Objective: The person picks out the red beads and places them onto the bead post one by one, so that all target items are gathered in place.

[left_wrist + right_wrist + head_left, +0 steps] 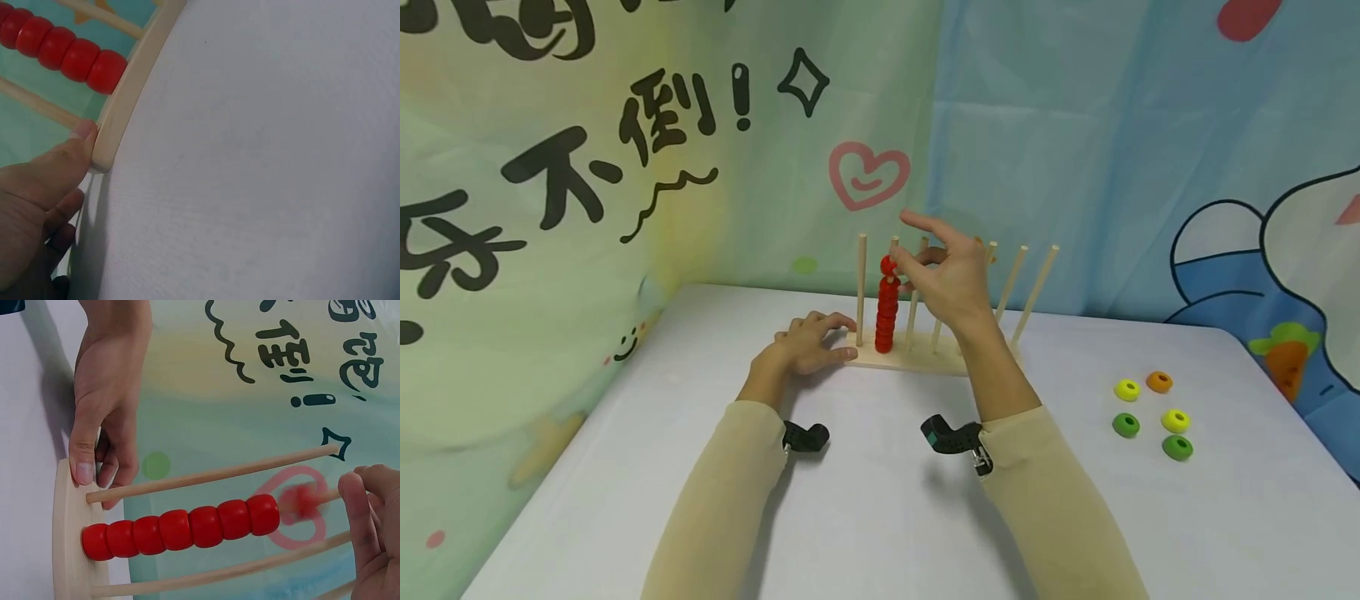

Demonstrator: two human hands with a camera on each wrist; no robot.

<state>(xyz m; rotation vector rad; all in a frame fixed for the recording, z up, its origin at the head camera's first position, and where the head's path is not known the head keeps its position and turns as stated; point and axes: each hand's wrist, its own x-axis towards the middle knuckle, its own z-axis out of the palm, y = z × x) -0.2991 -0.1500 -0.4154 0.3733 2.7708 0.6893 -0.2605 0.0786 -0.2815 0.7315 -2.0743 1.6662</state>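
A wooden peg rack stands on the white table, its upright pegs in a row. Several red beads are stacked on the second peg from the left. Higher on that peg is one more red bead, blurred in the right wrist view and apart from the stack. My right hand is at the peg's top, thumb and fingers just beyond the blurred bead, index finger extended. With its thumb in front and fingers behind, my left hand grips the left end of the rack's base.
To the right on the table lie loose beads: two yellow beads, two green beads and an orange bead. A printed curtain hangs behind the table. A small black device sits at each sleeve cuff.
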